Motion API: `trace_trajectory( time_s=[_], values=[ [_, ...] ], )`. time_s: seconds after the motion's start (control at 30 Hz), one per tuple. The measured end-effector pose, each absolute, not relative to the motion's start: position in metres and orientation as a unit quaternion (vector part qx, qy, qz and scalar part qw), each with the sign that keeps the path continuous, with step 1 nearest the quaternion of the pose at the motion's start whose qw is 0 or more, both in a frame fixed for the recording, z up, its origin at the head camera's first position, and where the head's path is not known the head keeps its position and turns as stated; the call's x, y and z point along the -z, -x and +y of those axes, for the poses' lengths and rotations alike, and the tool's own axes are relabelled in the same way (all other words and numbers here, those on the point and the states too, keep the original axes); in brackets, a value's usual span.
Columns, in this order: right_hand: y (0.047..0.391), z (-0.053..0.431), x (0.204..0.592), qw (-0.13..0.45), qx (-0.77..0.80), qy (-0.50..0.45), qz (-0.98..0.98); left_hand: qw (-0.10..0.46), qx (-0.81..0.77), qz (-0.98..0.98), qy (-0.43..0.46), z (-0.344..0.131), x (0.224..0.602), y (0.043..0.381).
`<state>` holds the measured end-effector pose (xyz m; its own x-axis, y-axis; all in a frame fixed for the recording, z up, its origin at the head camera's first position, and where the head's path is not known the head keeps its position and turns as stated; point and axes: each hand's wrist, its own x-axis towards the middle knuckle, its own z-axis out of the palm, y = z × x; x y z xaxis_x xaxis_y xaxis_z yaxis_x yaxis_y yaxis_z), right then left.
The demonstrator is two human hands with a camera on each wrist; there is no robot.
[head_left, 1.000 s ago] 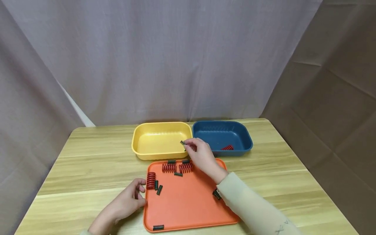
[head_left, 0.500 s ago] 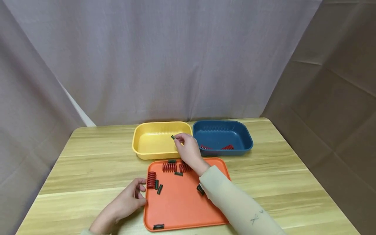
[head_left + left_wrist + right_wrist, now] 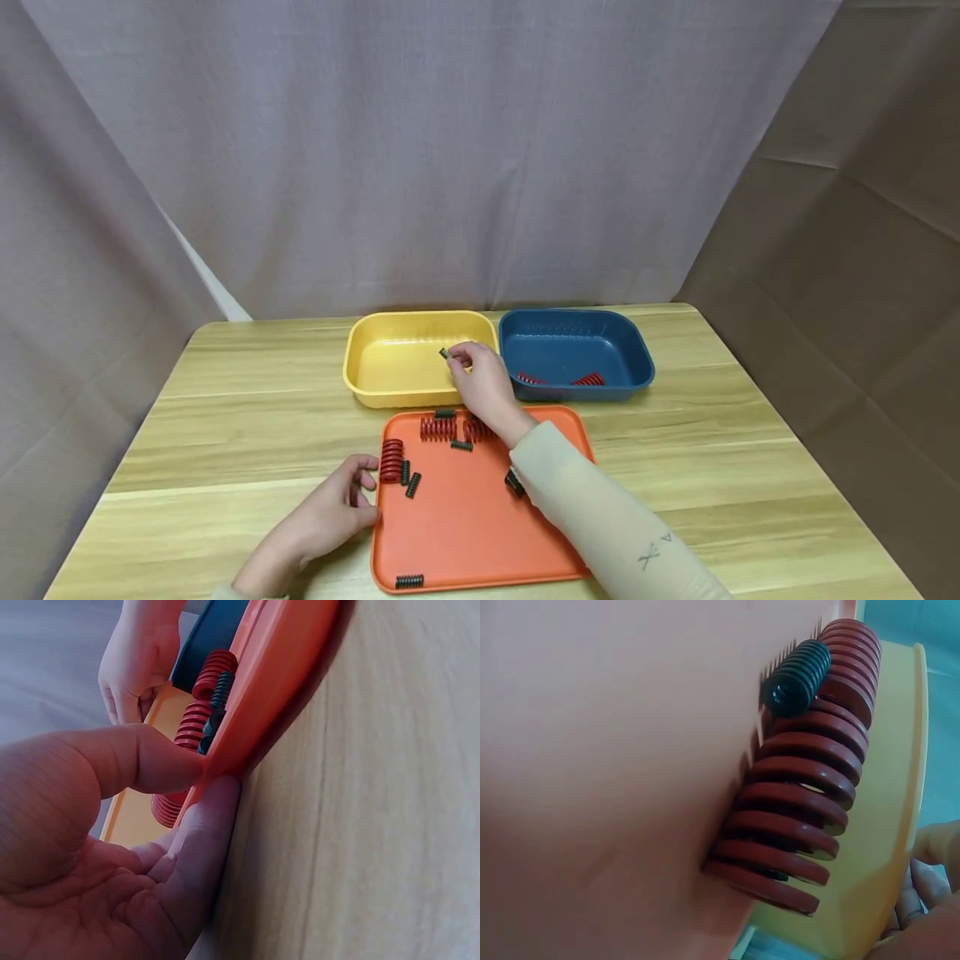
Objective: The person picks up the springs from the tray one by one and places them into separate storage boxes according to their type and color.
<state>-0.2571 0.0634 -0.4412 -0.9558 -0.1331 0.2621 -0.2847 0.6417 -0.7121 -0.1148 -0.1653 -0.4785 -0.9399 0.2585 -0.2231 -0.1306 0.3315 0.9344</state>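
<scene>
Over the right part of the yellow bin (image 3: 405, 400), my right hand (image 3: 483, 385) pinches a small dark green spring (image 3: 445, 353) at its fingertips. My left hand (image 3: 333, 510) grips the left edge of the orange tray (image 3: 480, 525); in the left wrist view its thumb (image 3: 169, 761) lies on the rim and a finger beneath. Thick red springs lie on the tray, one upright in line with the left edge (image 3: 392, 461) and others along the back (image 3: 438, 429). Small green springs (image 3: 413, 485) are scattered beside them. The right forearm covers part of the tray.
A blue bin (image 3: 577, 393) stands right beside the yellow one, with red springs (image 3: 588, 379) inside near its front wall. Both bins are just behind the tray on the wooden table (image 3: 247, 400). Grey curtains (image 3: 480, 167) hang behind the table.
My right hand has moved left with the green spring, from near where the bins meet to over the yellow bin, then stayed nearly still. My left hand keeps its place at the tray.
</scene>
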Motion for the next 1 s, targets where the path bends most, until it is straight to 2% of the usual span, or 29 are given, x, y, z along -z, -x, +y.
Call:
trace_trajectory(
  time_s=[0.33,0.7,1.0],
  values=[
    [0.252,0.072,0.434,0.092,-0.425,-0.118,-0.893,0.169,-0.578,0.797,-0.043,-0.164,0.478,0.115],
    [0.232,0.097,0.418,0.078,-0.385,-0.202,-0.897,0.161,-0.575,0.801,-0.039,-0.165,0.479,0.114],
    [0.212,0.121,0.417,0.014,-0.384,-0.233,-0.893,0.155,-0.589,0.792,-0.045,-0.166,0.479,0.110]
  ],
)
